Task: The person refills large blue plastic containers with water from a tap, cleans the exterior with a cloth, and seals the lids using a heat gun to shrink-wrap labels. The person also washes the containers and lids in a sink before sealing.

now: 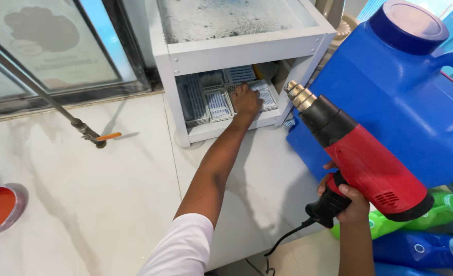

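The left hand [246,100] reaches into the lower shelf of the white cabinet [247,48], fingers closed on a small printed packet [263,94]. The right hand [350,203], right of the cabinet, grips the red heat gun [362,156]. The packet must next come out cleanly, I think.

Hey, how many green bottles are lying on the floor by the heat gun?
2. One green bottle lies just under the red heat gun, cap toward the right edge; a second green bottle sits beside the right hand. More may be hidden behind the gun.
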